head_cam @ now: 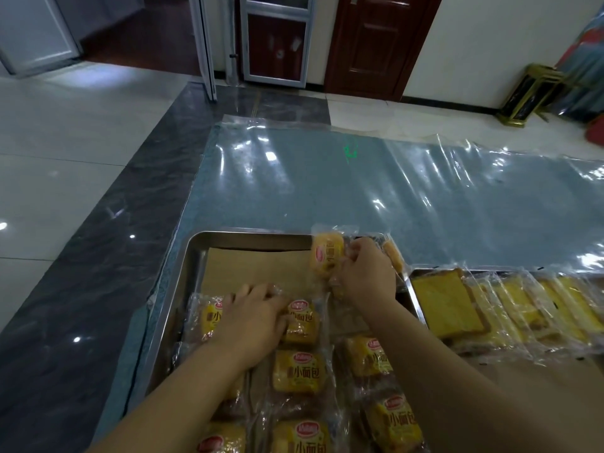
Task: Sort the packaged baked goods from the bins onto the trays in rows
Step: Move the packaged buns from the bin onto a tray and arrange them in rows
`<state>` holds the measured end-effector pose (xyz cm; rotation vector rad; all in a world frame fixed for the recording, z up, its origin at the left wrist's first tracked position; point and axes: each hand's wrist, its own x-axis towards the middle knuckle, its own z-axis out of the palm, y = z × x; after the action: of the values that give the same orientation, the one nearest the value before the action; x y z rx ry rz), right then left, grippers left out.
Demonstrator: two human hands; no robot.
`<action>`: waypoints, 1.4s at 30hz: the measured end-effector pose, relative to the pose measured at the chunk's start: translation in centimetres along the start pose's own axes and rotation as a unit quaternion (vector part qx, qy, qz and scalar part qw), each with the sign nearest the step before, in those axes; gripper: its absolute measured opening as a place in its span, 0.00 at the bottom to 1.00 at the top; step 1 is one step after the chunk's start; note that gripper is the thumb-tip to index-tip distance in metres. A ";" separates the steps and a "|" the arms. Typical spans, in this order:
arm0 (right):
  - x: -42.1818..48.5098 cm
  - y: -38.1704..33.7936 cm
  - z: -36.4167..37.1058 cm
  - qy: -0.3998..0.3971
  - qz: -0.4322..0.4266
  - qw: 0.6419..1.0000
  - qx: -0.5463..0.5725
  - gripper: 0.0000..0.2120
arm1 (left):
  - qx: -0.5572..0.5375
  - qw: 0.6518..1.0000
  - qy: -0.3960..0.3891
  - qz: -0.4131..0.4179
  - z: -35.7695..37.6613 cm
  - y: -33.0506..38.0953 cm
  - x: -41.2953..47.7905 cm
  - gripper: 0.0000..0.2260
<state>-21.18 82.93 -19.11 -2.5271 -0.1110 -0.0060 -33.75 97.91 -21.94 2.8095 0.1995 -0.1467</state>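
A steel tray (196, 253) lined with brown paper (255, 269) lies in front of me, with several wrapped small bread packs (299, 371) in rows on its near part. My left hand (251, 318) presses flat on a bread pack (209, 317) in the tray's left column, fingers touching a neighbouring pack (302, 325). My right hand (366, 273) is closed around clear-wrapped yellow bread packs (327, 255), held upright over the tray's far right corner. A second tray (412, 279) to the right holds several wrapped toast slices (447, 305).
The trays rest on a clear plastic sheet (359, 184) spread over the tiled floor. A dark marble strip (98, 256) runs along the left. Doors (376, 40) and a gold-framed stand (529, 96) stand at the far wall.
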 end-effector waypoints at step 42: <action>-2.3 -2.8 1.3 -0.218 0.095 0.961 0.141 0.06 | 0.010 0.994 0.101 -0.028 -0.9 -6.3 0.8 0.17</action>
<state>-23.73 85.73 -18.61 -2.2046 -0.0393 0.6037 -33.84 104.27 -23.11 2.8386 0.3264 0.1228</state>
